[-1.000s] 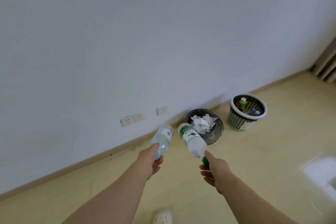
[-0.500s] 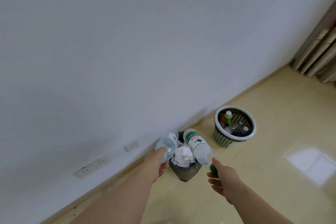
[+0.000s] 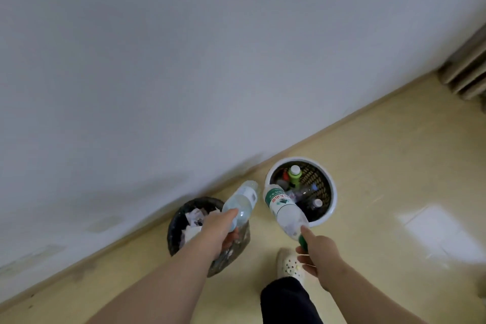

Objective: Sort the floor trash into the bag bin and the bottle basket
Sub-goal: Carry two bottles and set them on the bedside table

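From the head camera, the person stands over two containers set near the wall. The left hand (image 3: 223,229) has its fingers curled round the neck end of a pale clear bottle (image 3: 240,202), which slants up and away, base toward the wall. That bottle hangs in the air over the right edge of the bag bin (image 3: 175,229), a round bin lined with a dark bag and part filled with crumpled white paper (image 3: 193,218).

The right hand (image 3: 319,252) grips a green-labelled bottle (image 3: 282,208) at its green cap end, fingers wrapped round the neck and one finger lying along the shoulder. This bottle also tilts base-away, and its far end overlaps the near left rim of the bottle basket (image 3: 333,192). The two held bottles are near each other but apart.

The basket is dark mesh with a white rim and stands just right of the bin. Several bottles lie inside it, one a lime-green bottle (image 3: 294,176) with a white cap.

Below the right hand, a white perforated shoe (image 3: 288,264) rests on the yellowish floor (image 3: 394,166), with a dark trouser leg (image 3: 286,300) above it.
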Action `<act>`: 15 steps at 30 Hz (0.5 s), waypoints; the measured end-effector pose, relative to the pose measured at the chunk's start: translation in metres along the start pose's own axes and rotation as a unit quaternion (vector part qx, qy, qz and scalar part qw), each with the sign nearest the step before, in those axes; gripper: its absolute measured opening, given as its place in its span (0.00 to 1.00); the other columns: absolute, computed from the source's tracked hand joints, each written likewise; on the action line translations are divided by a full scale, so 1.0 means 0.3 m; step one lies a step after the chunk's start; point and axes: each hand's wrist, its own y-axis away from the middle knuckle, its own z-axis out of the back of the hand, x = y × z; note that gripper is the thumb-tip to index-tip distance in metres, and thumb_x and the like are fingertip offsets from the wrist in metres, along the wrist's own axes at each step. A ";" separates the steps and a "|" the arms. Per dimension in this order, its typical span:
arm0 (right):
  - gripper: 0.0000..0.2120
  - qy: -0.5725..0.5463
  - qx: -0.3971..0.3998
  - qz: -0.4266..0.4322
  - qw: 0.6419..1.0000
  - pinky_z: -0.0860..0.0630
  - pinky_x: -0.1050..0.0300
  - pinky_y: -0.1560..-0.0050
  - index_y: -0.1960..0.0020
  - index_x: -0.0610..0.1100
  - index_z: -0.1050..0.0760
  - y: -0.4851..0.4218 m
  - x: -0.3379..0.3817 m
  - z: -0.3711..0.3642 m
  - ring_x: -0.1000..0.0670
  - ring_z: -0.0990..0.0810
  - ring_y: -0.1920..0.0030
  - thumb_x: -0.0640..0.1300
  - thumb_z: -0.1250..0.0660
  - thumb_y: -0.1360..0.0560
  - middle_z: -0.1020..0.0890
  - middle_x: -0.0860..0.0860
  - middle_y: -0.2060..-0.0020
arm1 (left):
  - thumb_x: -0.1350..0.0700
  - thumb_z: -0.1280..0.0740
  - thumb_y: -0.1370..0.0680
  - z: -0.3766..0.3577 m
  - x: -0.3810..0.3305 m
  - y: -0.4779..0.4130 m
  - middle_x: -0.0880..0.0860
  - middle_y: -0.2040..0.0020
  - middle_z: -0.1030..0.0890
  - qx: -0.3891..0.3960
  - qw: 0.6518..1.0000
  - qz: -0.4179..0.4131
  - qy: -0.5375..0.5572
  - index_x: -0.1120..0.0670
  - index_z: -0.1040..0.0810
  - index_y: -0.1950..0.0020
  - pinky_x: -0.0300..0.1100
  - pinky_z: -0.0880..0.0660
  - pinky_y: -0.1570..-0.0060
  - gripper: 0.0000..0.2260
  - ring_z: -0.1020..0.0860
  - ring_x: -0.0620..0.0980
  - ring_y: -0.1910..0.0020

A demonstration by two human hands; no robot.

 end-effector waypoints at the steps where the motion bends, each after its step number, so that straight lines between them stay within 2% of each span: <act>1: 0.16 0.013 -0.004 -0.003 1.000 0.31 0.59 0.69 0.61 0.38 0.28 -0.063 0.021 0.051 0.49 0.28 0.71 0.49 0.40 0.21 0.24 0.45 0.67 | 0.50 0.37 0.22 -0.067 -0.019 -0.018 0.55 0.70 0.26 -0.003 1.000 0.002 -0.015 0.59 0.28 0.60 0.37 0.36 0.71 0.13 0.31 0.49 0.74; 3: 0.16 0.032 -0.012 -0.009 0.999 0.31 0.58 0.68 0.62 0.38 0.28 -0.174 0.058 0.124 0.48 0.28 0.71 0.48 0.40 0.21 0.24 0.44 0.67 | 0.51 0.38 0.22 -0.181 -0.052 -0.060 0.54 0.71 0.27 0.000 0.999 -0.005 -0.040 0.57 0.28 0.60 0.36 0.37 0.72 0.11 0.31 0.48 0.76; 6: 0.16 0.041 -0.021 -0.022 0.999 0.32 0.58 0.69 0.62 0.37 0.28 -0.323 0.090 0.179 0.48 0.29 0.72 0.48 0.40 0.21 0.24 0.44 0.67 | 0.51 0.38 0.23 -0.312 -0.069 -0.148 0.54 0.68 0.25 0.006 0.997 -0.009 -0.076 0.59 0.25 0.51 0.35 0.36 0.72 0.11 0.30 0.47 0.76; 9: 0.16 0.053 -0.042 -0.024 0.997 0.33 0.59 0.70 0.61 0.35 0.27 -0.460 0.099 0.205 0.48 0.29 0.73 0.47 0.39 0.22 0.24 0.43 0.67 | 0.51 0.38 0.22 -0.412 -0.076 -0.224 0.54 0.61 0.24 0.014 0.995 -0.009 -0.095 0.59 0.28 0.39 0.33 0.34 0.77 0.16 0.28 0.46 0.71; 11: 0.15 0.052 -0.040 -0.038 0.997 0.33 0.59 0.71 0.58 0.34 0.27 -0.549 0.096 0.204 0.48 0.29 0.73 0.47 0.38 0.22 0.24 0.42 0.68 | 0.51 0.38 0.22 -0.479 -0.084 -0.287 0.55 0.55 0.23 0.009 0.995 -0.014 -0.099 0.56 0.33 0.34 0.34 0.32 0.74 0.18 0.26 0.46 0.66; 15: 0.16 0.046 -0.026 -0.070 0.996 0.35 0.61 0.74 0.48 0.34 0.28 -0.752 0.074 0.182 0.49 0.30 0.74 0.49 0.39 0.22 0.25 0.44 0.67 | 0.51 0.38 0.21 -0.633 -0.075 -0.444 0.58 0.43 0.23 -0.019 0.992 0.001 -0.123 0.54 0.37 0.31 0.37 0.32 0.71 0.20 0.23 0.50 0.61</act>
